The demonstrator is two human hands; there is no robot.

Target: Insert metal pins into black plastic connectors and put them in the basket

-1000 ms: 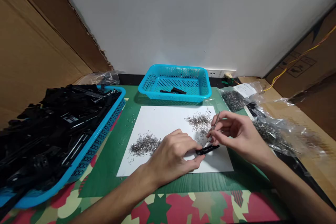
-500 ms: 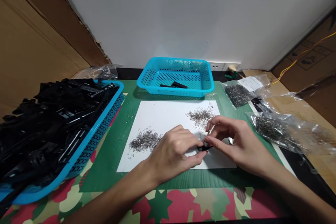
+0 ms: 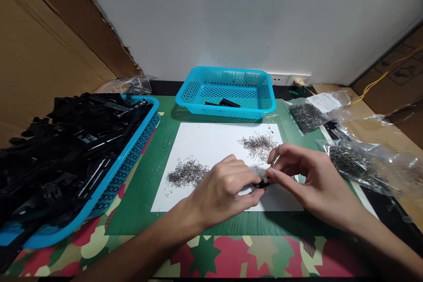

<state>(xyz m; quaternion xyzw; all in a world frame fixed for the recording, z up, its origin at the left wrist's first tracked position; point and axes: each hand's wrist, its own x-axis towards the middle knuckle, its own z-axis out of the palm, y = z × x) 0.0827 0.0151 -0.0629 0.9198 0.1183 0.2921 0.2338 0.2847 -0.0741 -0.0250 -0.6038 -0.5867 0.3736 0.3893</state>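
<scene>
- Toward the near right corner of a white sheet (image 3: 211, 141), I hold a small black part (image 3: 263, 183) pinched between thumb and fingertips of my left hand (image 3: 226, 183).
- Just beside it, my right hand (image 3: 306, 169) grips a slim metal tool (image 3: 275, 157), thumb and fingers nearly together; whether its tip touches the part, I cannot tell.
- One wire pile (image 3: 186, 173) lies near the sheet's left edge, a second pile (image 3: 258, 143) near its far right corner.
- Beyond the far edge, a blue basket (image 3: 201, 109) holds black pieces (image 3: 230, 103).
</scene>
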